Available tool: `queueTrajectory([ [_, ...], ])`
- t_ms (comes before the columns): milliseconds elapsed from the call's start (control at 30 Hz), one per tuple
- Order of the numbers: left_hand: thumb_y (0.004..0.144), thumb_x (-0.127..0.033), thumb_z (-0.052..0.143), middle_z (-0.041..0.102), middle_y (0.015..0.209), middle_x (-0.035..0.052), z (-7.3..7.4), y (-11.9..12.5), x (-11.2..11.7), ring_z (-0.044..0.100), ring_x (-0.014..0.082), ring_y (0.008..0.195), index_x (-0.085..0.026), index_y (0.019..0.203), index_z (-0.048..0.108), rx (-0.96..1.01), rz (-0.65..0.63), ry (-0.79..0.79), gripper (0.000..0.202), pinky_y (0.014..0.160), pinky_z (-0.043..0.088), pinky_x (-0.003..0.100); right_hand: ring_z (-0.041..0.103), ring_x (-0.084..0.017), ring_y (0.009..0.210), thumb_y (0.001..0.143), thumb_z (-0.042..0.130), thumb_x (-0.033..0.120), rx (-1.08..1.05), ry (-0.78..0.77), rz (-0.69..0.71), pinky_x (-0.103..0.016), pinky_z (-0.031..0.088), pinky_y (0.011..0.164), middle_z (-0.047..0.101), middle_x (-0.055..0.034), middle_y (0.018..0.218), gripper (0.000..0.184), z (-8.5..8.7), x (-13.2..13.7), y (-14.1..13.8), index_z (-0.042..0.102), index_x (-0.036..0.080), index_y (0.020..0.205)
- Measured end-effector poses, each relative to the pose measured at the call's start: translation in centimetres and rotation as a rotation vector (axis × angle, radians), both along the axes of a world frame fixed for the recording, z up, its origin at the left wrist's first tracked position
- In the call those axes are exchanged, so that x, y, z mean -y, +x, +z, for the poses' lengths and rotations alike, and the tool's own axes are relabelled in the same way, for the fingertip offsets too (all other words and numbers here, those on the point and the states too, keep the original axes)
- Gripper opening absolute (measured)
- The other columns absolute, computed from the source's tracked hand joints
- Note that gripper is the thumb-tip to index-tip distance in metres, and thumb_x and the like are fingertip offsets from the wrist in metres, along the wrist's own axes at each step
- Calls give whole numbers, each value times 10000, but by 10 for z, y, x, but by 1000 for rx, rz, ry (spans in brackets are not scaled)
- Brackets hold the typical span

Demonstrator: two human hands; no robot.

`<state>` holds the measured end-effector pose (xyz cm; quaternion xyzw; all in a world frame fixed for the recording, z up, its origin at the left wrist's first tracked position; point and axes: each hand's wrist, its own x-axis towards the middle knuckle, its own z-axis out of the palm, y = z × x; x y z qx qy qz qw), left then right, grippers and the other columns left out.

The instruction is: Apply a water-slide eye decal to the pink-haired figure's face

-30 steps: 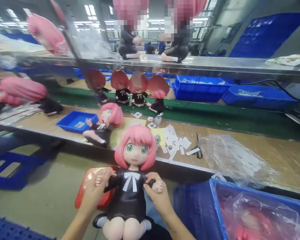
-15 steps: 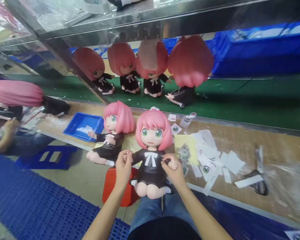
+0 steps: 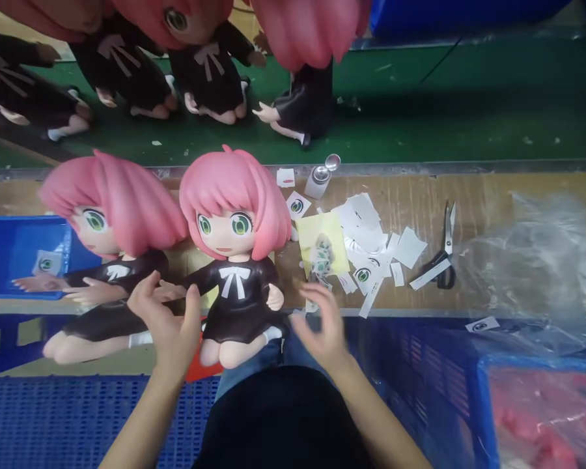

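Doll (image 3: pixel 234 260) w/ pink hair, black dress sits upright at near edge of counter (image 3: pixel 478 195), facing cam. Left hand (image 3: pixel 168 319) open, thumb & fingers spread either side of doll's outstretched arm; contact unclear. Right hand (image 3: pixel 322 322) open, blurred, just beside doll, not touching. 2nd doll (image 3: pixel 102 260) leans at left; paper scraps (image 3: pixel 371 241) & scissors (image 3: pixel 442 260) to right.

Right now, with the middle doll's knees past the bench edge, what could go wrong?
1. The doll could tip off: its knees overhang the bench edge, the right hand is open and apart, and only the left hand is at its arm.
2. The right hand hovers by the loose paper cutouts; a sweep could scatter them.
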<state>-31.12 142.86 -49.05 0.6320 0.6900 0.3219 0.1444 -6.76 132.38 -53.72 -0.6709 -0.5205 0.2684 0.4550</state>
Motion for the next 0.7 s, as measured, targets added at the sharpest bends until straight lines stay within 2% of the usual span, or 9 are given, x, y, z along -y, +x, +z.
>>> queueTrajectory([
  [67, 824, -349, 713, 506, 1323, 200, 3, 5, 2, 379, 360, 1413, -99, 1370, 476, -85, -35, 50, 646, 1247, 266, 559, 618, -190, 1008, 1022, 561, 443, 82, -78, -189, -403, 553, 913, 628, -63, 1077, 309, -17, 33, 29, 619, 154, 1115],
  [133, 815, -305, 733, 395, 1466, 247, 3, 8, 3, 322, 370, 1465, -78, 1397, 467, -152, -58, 71, 678, 1268, 235, 549, 609, -178, 960, 1020, 561, 457, 164, -194, -318, -385, 549, 882, 619, -55, 1036, 316, -42, 54, 55, 619, 153, 1082],
  [233, 777, -277, 745, 361, 1501, 236, -1, 7, 3, 304, 362, 1478, -70, 1415, 449, -230, -70, 109, 732, 1276, 222, 548, 600, -194, 992, 998, 576, 516, 253, -361, -384, -410, 540, 907, 612, -71, 1096, 384, -75, 63, 82, 617, 158, 1132],
  [300, 758, -282, 736, 379, 1492, 212, -2, 3, 4, 328, 348, 1466, -78, 1405, 450, -266, -70, 138, 736, 1269, 238, 553, 598, -199, 999, 986, 586, 540, 288, -441, -391, -416, 536, 909, 608, -76, 1115, 421, -88, 59, 91, 609, 160, 1167],
  [400, 746, -269, 724, 414, 1461, 209, -1, -1, 7, 362, 333, 1447, -65, 1373, 471, -309, -75, 156, 706, 1259, 265, 533, 594, -192, 971, 983, 589, 539, 321, -516, -385, -402, 532, 892, 609, -67, 1080, 406, -93, 51, 99, 617, 158, 1121],
  [567, 715, -276, 718, 476, 1432, 173, 6, -6, 14, 423, 318, 1419, -110, 1329, 514, -353, -89, 179, 668, 1237, 304, 513, 588, -187, 971, 983, 603, 502, 342, -575, -305, -397, 524, 901, 614, -56, 1041, 349, -89, 46, 111, 633, 156, 1013],
  [700, 705, -324, 723, 492, 1429, 207, 12, -6, 21, 458, 352, 1391, -82, 1316, 533, -334, -78, 207, 684, 1175, 383, 521, 595, -189, 975, 976, 618, 497, 334, -605, -262, -398, 528, 901, 617, -51, 1014, 346, -87, 45, 119, 630, 151, 986],
])
